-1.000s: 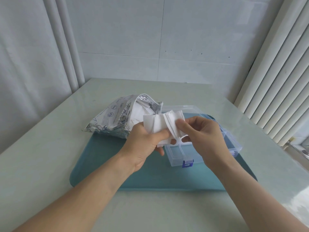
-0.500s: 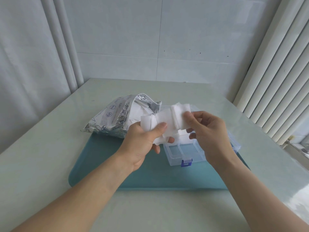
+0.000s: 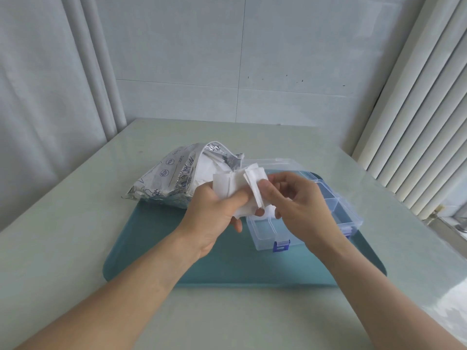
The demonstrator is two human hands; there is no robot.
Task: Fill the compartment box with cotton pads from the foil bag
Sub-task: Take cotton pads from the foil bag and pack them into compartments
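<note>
The left hand grips a bunch of cotton pads with its fingers curled round them, just above the near left end of the compartment box on the blue tray. The right hand, which had pulled a few pads away half a second ago, has come back and pinches the right edge of the bunch. No pad has gone in yet, and the foil bag lies open to the far left.
</note>
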